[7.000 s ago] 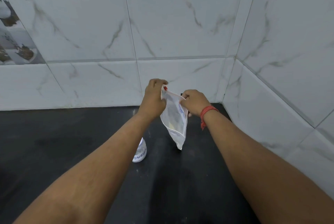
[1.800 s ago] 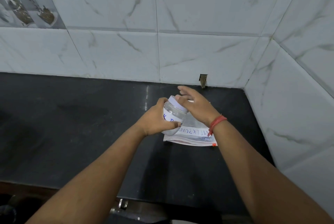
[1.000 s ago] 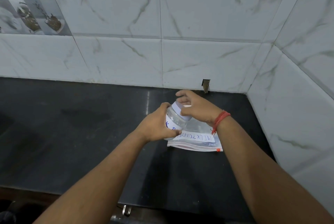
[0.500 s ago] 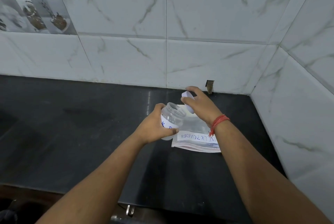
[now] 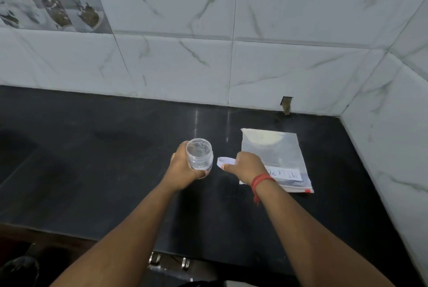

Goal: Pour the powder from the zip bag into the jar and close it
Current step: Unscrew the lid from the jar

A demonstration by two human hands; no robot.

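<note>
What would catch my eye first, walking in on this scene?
Probably the clear, open jar gripped in the left hand over the black counter, with its white lid held beside it in the right hand. Just right of them, a zip bag lies flat near the tiled corner.

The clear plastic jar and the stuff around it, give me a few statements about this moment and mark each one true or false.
1. The clear plastic jar has its lid off. True.
2. The left hand holds the jar. True.
3. The white round lid is in the left hand. False: the right hand holds it, just right of the jar.
4. The clear zip bag with a handwritten label is held up over the jar. False: it lies flat on the black countertop, right of the hands.
5. The powder is already in the jar. False: the jar looks empty, and a pale heap shows at the bag's far end.
</note>
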